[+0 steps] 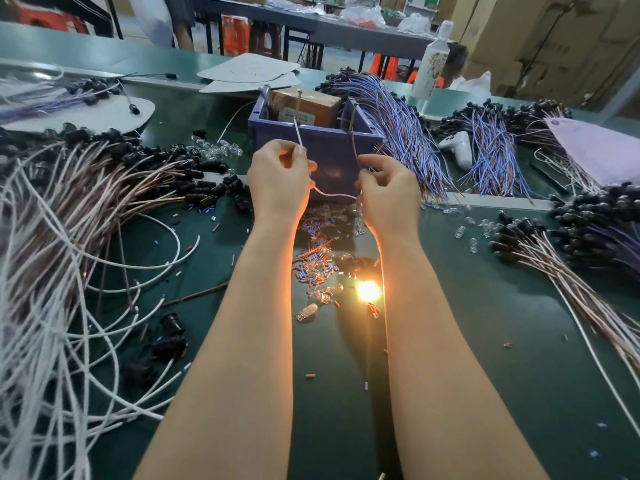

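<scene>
1. Two bare hands work side by side in front of the purple bin (322, 147), both raised above the green table (467, 306).
2. Left hand (278, 178): thumb and forefinger pinch the white wire (298, 133) just below its free end. The long axis of that end runs up and slightly left from the grip towards the left post (298, 98) that stands in the bin.
3. Right hand (388, 192): fingertips pinch the brown wire (354, 145), which rises almost straight up from the grip towards the right post (349, 112).
4. White slack (332, 195) hangs in a shallow curve between the two hands, below both grips.
5. Lit bulb (368, 290): it lies on the table between the forearms, nearer the right one, and glows. By judgement, both wire ends meet their posts, though the contact points are too small to confirm.
6. Governing relation: each post lies above and beyond its own hand, so any correction is a short push along the wire's axis, without crossing hands.
7. Loose bulbs (322, 296) and cut sleeve pieces (311, 237) lie scattered beneath.
</scene>
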Tool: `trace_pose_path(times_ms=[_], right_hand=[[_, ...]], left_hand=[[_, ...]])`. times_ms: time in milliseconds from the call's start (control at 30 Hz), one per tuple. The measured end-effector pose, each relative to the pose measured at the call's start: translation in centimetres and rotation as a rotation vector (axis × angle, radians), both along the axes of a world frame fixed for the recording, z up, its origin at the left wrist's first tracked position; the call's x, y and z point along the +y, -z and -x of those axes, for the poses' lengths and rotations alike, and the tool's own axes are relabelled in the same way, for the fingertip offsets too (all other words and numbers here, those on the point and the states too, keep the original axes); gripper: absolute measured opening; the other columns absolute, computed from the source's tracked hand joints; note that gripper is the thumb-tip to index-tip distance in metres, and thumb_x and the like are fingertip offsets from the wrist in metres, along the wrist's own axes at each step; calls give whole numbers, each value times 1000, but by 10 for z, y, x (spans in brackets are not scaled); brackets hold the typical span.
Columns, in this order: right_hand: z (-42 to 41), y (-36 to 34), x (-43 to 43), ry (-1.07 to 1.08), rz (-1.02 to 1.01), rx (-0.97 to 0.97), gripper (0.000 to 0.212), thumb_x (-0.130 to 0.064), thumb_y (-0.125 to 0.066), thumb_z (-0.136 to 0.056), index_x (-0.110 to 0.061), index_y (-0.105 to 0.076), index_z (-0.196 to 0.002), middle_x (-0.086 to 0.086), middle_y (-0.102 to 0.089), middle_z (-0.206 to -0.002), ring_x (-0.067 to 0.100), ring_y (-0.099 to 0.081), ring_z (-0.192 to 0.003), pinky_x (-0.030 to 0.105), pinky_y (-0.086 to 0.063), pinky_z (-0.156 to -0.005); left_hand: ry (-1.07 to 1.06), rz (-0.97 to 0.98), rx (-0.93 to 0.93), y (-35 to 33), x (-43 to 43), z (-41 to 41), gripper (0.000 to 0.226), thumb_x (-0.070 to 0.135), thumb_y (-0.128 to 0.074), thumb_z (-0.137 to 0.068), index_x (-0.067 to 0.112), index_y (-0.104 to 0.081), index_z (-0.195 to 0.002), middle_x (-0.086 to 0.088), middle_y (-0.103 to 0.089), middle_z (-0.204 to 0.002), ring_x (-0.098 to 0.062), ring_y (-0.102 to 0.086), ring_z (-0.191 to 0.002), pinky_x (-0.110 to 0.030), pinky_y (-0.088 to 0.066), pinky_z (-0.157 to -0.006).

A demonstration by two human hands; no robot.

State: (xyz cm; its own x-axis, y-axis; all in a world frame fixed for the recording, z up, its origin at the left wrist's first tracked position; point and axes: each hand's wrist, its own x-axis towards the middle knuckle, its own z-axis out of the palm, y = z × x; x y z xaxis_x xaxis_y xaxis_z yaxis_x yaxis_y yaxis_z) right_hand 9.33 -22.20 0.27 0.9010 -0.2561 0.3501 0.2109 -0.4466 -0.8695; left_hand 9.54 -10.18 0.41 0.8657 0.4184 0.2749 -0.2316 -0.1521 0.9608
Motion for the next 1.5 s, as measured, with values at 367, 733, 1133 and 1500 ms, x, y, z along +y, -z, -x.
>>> trace_pose_path(times_ms=[367, 733, 1133, 1500], right_hand=[[9, -6, -3, -213, 54, 122, 6, -17, -57, -92, -16, -62, -92, -7, -59, -79, 9, -55, -78, 27, -47, -78], [41, -18, 4, -432, -14, 100, 11, -9, -54, -94, -11, -63, -101, 1, -59, -123, 17, -50, -123, 35, -35, -110], [81, -25, -18, -213, -759, 112, 18, -6, -38, -101, -8, -52, -90, 0, -49, -58, 15, -39, -44, 15, -29, -42], [90, -53, -138, 349, -902, -376, 37, -35, -37, -102, -23, -68, -85, -7, -51, -73, 11, -41, -67, 27, -37, -68]], left_hand=[[92, 213, -59, -26, -1, 13, 12, 11, -49, -97, 10, -59, -90, 2, -65, -71, 2, -57, -54, -17, -52, -60], [543, 644, -297, -102, -34, 54, 14, 4, -49, -96, 7, -54, -83, -8, -64, -73, -9, -58, -58, -20, -53, -62], [393, 187, -223, -111, -108, 60, 13, 11, -49, -97, 5, -59, -100, 0, -60, -90, -5, -55, -78, -17, -49, -82], [877, -827, 109, -78, -186, 79, 26, 13, -46, -97, 7, -59, -118, -16, -63, -117, -32, -60, -105, -29, -45, -76]])
